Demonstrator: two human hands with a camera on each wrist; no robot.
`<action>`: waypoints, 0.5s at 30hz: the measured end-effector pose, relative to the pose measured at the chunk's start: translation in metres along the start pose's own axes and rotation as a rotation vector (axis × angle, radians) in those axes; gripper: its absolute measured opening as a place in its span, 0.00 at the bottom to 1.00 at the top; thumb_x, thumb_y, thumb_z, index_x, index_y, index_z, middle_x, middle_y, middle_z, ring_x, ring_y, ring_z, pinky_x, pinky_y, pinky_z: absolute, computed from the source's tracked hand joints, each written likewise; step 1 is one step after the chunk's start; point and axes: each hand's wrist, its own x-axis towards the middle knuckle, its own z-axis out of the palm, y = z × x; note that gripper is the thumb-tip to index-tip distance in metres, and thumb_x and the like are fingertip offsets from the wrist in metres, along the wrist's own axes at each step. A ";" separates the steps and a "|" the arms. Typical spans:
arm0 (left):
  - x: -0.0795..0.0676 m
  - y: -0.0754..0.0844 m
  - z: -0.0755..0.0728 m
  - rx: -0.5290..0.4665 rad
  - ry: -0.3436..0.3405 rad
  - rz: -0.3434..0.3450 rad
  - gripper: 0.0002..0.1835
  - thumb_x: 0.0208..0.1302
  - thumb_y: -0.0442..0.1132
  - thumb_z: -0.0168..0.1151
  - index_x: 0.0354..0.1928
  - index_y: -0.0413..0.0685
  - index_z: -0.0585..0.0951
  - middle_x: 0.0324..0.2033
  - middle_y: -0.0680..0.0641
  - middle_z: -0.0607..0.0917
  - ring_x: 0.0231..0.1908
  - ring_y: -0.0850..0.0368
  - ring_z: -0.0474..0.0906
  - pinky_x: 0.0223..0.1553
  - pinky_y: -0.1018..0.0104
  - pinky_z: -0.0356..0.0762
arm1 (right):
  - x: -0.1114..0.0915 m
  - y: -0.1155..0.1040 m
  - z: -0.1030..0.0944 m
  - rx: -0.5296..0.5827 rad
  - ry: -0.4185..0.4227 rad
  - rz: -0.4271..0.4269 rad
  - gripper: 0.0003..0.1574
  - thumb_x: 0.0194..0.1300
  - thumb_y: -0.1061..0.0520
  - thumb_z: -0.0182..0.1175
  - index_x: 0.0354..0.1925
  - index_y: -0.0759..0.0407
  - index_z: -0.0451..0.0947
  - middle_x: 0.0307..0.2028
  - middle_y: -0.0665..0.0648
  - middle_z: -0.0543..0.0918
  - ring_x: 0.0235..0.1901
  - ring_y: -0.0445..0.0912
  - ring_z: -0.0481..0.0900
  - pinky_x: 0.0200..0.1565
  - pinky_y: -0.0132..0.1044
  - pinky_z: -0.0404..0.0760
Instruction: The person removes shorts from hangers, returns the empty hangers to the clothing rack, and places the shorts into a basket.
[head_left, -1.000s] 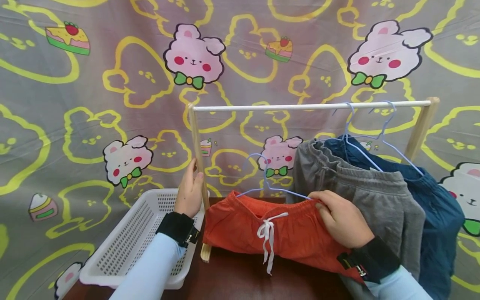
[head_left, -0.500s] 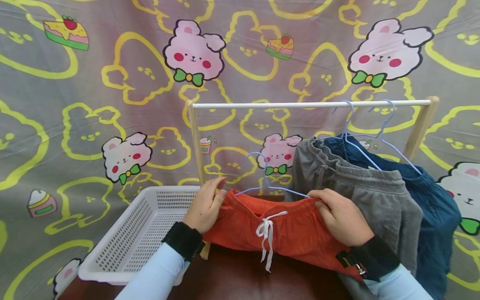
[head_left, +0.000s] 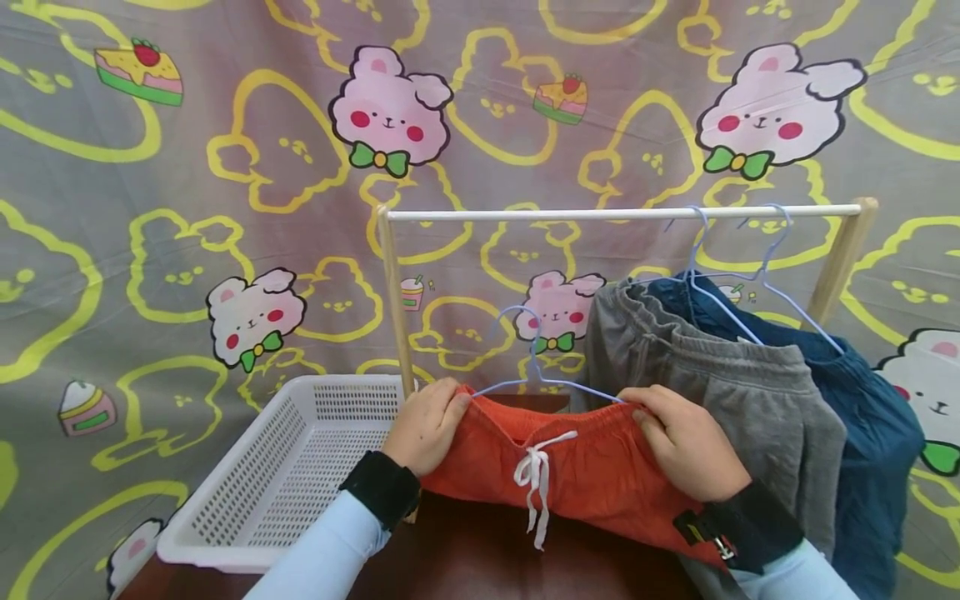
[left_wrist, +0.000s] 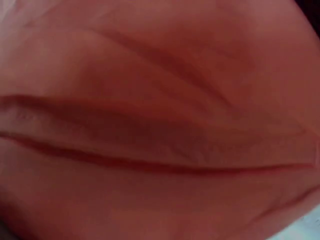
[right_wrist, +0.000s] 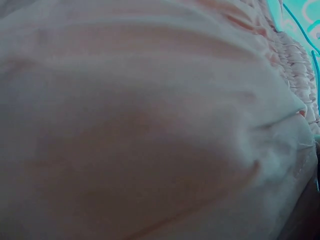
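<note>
Orange shorts [head_left: 570,467] with a white drawstring bow [head_left: 534,468] are stretched between both hands in the head view. A light blue hanger [head_left: 537,367] sits inside their waistband, its hook up and below the rail. My left hand [head_left: 426,427] grips the left end of the waistband at the hanger's tip. At the right end, my right hand [head_left: 686,440] pinches the waistband, thumb in front. Close-up orange fabric [left_wrist: 160,130] fills the left wrist view. In the right wrist view the shorts' cloth [right_wrist: 150,130] looks pale, with the gathered waistband at the upper right.
A clothes rack with a white rail [head_left: 600,214] stands behind. Grey shorts [head_left: 742,400] and blue shorts [head_left: 873,442] hang on hangers at its right. A white perforated basket [head_left: 225,500] is at the left on the dark table [head_left: 465,558]. A patterned curtain [head_left: 480,100] forms the backdrop.
My left hand has moved right from the rack's left post to the shorts' waistband and now grips it. My right hand has kept its hold in the same place.
</note>
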 end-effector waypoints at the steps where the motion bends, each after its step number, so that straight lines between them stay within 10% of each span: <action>1: -0.001 0.001 0.001 -0.001 0.001 -0.006 0.15 0.80 0.52 0.48 0.35 0.54 0.74 0.27 0.55 0.74 0.32 0.55 0.73 0.39 0.56 0.73 | -0.001 0.000 0.001 -0.001 0.005 -0.006 0.18 0.71 0.66 0.58 0.56 0.57 0.82 0.44 0.53 0.83 0.42 0.49 0.80 0.45 0.55 0.81; 15: 0.009 0.021 -0.004 0.099 0.010 0.100 0.17 0.78 0.53 0.51 0.29 0.55 0.70 0.18 0.57 0.64 0.21 0.60 0.67 0.25 0.64 0.65 | 0.000 0.000 0.003 -0.005 0.028 -0.028 0.18 0.70 0.67 0.59 0.56 0.55 0.82 0.40 0.51 0.82 0.38 0.47 0.78 0.41 0.50 0.80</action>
